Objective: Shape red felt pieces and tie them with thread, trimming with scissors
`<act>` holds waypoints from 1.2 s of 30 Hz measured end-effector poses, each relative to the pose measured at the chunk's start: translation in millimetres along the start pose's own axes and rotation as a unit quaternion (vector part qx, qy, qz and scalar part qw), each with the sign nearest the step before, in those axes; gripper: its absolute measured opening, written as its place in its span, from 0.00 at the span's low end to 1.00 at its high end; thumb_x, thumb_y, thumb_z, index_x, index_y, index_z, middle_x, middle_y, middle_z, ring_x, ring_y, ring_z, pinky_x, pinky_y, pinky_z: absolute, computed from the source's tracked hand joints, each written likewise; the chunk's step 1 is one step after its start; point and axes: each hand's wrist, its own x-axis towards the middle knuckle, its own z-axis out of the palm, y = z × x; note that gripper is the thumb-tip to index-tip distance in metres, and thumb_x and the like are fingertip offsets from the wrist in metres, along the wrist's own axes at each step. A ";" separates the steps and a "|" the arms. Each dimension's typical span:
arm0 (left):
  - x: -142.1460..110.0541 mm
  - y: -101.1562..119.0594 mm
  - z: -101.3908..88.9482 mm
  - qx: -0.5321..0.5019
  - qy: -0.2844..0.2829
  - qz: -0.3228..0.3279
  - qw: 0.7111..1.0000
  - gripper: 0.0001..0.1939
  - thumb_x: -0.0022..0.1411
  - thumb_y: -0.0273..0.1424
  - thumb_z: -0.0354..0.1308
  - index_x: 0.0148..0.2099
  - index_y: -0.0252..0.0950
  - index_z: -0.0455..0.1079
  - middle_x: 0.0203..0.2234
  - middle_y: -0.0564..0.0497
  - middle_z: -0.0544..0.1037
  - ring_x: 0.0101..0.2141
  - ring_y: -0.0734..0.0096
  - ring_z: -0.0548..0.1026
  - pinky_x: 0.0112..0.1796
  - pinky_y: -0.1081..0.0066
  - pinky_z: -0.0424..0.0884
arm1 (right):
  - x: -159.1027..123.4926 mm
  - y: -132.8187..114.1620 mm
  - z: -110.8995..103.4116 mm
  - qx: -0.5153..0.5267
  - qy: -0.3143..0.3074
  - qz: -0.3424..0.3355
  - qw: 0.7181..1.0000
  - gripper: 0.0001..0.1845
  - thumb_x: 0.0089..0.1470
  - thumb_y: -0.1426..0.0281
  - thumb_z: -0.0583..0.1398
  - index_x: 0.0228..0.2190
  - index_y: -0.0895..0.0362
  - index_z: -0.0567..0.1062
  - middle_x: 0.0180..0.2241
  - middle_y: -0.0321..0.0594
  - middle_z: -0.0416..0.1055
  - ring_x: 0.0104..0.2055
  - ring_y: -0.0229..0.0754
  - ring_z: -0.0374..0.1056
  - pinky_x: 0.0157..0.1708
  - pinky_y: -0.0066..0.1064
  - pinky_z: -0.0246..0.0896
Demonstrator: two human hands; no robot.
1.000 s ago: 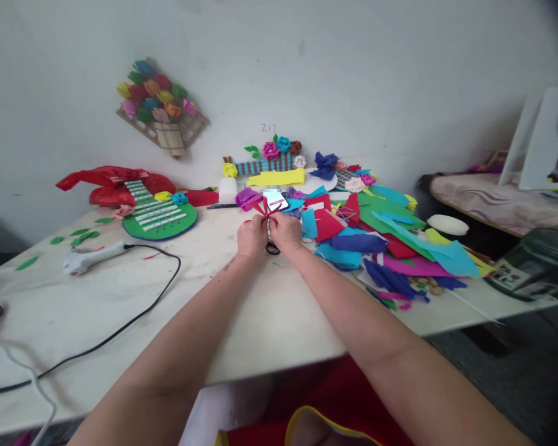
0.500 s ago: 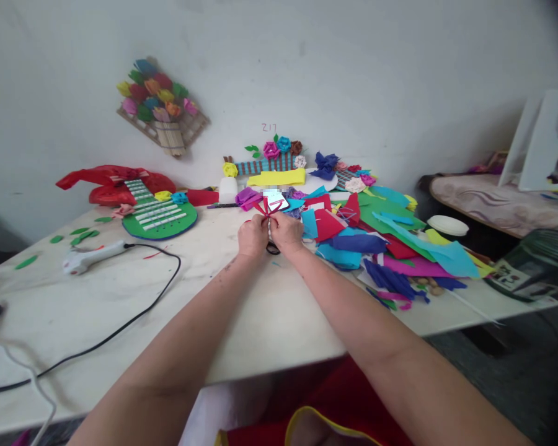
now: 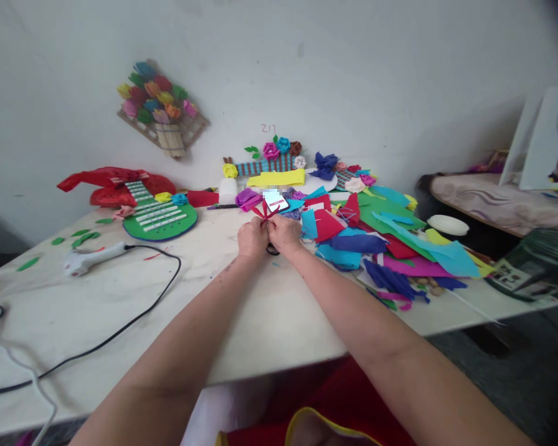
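Observation:
My left hand (image 3: 253, 238) and my right hand (image 3: 284, 234) meet over the middle of the table, fingertips pressed together. Between them they pinch a red paper piece (image 3: 266, 214), whose narrow strips fan out above the fingers like petals. Its lower part is hidden by my hands. Just beyond it lies a lit phone (image 3: 276, 202). A dark looped object (image 3: 273, 249), perhaps a scissors handle, shows under my wrists.
Coloured paper scraps (image 3: 353, 241) spread to the right, ending near a glass jar (image 3: 534, 266). On the left are a green guitar-shaped craft (image 3: 160, 217), a white glue gun (image 3: 95, 257) with a black cord, and green paper leaves (image 3: 86, 238). A paper bouquet (image 3: 158, 102) hangs on the wall.
The red strips above my fingertips have shifted and now spread wider to both sides. Both hands stay nearly in place, still pinching; the things on the table have not moved.

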 end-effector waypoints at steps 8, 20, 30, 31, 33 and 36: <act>3.0 -2.7 1.1 -0.049 0.006 -0.022 0.999 0.14 0.57 0.33 0.47 0.37 0.36 0.72 0.29 0.45 0.77 0.32 0.65 0.73 0.33 0.72 0.63 | -0.8 -1.7 0.9 0.010 -0.006 -0.017 1.000 0.14 0.52 0.70 0.51 0.29 0.58 0.76 0.28 0.43 0.74 0.30 0.40 0.66 0.27 0.29 0.46; 6.9 -8.2 7.2 -0.125 0.045 -0.012 0.991 0.14 0.57 0.35 0.48 0.38 0.35 0.72 0.29 0.45 0.77 0.32 0.66 0.74 0.35 0.72 0.64 | -2.1 -0.7 3.6 0.053 0.037 -0.007 0.998 0.13 0.53 0.71 0.50 0.35 0.57 0.74 0.34 0.42 0.74 0.36 0.41 0.67 0.33 0.28 0.52; 5.5 -6.7 8.8 -0.136 0.041 -0.003 0.990 0.12 0.57 0.34 0.47 0.36 0.35 0.71 0.26 0.46 0.77 0.30 0.67 0.74 0.33 0.73 0.64 | -1.4 3.9 4.5 0.024 0.034 0.012 0.999 0.15 0.54 0.69 0.50 0.33 0.56 0.75 0.31 0.42 0.75 0.33 0.41 0.67 0.30 0.28 0.49; 5.4 -6.3 8.7 -0.135 0.042 -0.005 0.990 0.12 0.57 0.34 0.48 0.35 0.35 0.71 0.26 0.46 0.77 0.30 0.67 0.74 0.33 0.72 0.64 | -1.2 3.9 4.3 0.013 0.030 0.009 0.999 0.15 0.54 0.69 0.50 0.32 0.56 0.75 0.31 0.42 0.75 0.33 0.41 0.67 0.29 0.29 0.49; 5.6 -5.4 8.5 -0.137 0.045 -0.009 0.989 0.11 0.56 0.33 0.49 0.34 0.35 0.71 0.27 0.46 0.77 0.30 0.67 0.73 0.33 0.72 0.64 | -0.9 3.8 3.3 -0.007 0.025 -0.004 1.000 0.14 0.54 0.69 0.50 0.30 0.57 0.75 0.30 0.42 0.74 0.32 0.41 0.66 0.28 0.29 0.47; 6.7 -4.0 8.5 -0.160 0.048 -0.013 0.986 0.10 0.53 0.32 0.50 0.32 0.35 0.71 0.26 0.47 0.77 0.29 0.67 0.73 0.32 0.72 0.65 | -0.4 4.0 1.8 -0.030 0.021 -0.039 0.999 0.14 0.53 0.70 0.50 0.28 0.58 0.74 0.30 0.43 0.74 0.32 0.40 0.66 0.27 0.29 0.45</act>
